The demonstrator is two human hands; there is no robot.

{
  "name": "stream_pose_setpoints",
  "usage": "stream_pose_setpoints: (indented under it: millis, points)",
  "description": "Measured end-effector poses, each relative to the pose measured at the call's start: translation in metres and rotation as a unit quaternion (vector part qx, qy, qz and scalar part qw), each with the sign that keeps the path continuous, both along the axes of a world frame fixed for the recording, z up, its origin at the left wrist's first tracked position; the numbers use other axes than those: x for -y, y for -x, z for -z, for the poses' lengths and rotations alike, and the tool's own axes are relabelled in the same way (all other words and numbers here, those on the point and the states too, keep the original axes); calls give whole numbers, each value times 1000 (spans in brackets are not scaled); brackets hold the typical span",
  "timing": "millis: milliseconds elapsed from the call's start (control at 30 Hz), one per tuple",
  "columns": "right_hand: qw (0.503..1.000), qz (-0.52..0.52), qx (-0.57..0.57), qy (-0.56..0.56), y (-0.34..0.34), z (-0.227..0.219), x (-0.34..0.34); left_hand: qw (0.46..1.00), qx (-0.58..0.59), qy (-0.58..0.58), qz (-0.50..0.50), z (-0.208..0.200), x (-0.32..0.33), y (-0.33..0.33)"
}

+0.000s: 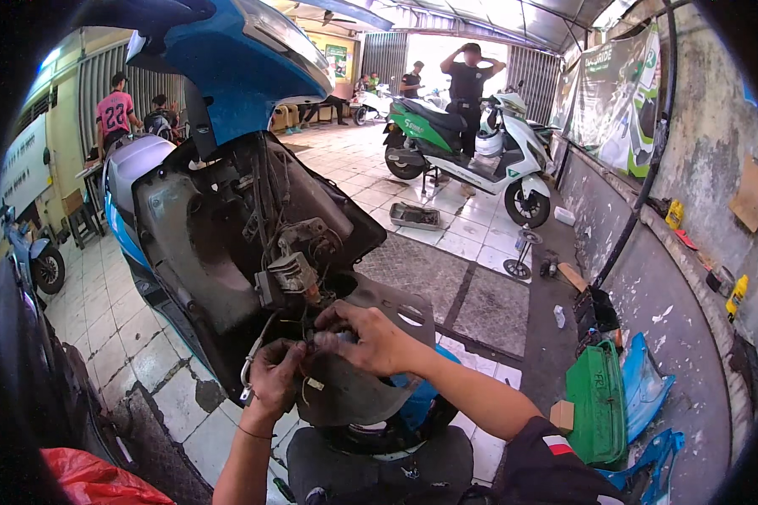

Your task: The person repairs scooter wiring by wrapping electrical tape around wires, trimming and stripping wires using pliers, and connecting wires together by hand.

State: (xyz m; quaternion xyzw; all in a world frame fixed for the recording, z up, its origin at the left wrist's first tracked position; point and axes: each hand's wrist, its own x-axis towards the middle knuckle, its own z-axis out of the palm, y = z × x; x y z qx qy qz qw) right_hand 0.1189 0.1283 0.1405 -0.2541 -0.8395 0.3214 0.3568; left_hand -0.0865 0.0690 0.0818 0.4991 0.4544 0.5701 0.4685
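In front of me stands a blue scooter with its front opened up, showing a dark inner shell (198, 231) and a bundle of wires (265, 202). My left hand (275, 374) pinches thin wires low in this opening, close to the front wheel. Just right of it, my right hand (366, 337) is closed with curled fingers, slightly blurred; what it grips is hidden. A small pale connector (314, 384) hangs from a wire below both hands. Above them sits a finned metal part (293, 273). Behind my hands is a dark fender panel (354, 396).
A green box (596, 404) and blue body panels (646, 374) lie on the right by the wall. A green and white scooter (472, 147) stands farther back, with a person (472, 84) behind it. A metal tray (415, 216) rests on the tiles. Red plastic (93, 480) shows at lower left.
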Motion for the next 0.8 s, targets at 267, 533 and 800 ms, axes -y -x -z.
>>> stream_pose_setpoints:
  millis: [267,533,800]
  points:
    - [984,4,158,-85,0,4,-6,998,-40,-36,-14,2,3,-7]
    - [991,41,87,-96,0,3,-5,1000,-25,-18,3,0,-1,-5]
    - [994,-5,89,-66,-9,-7,-8,995,95,-21,22,6,-9,-5]
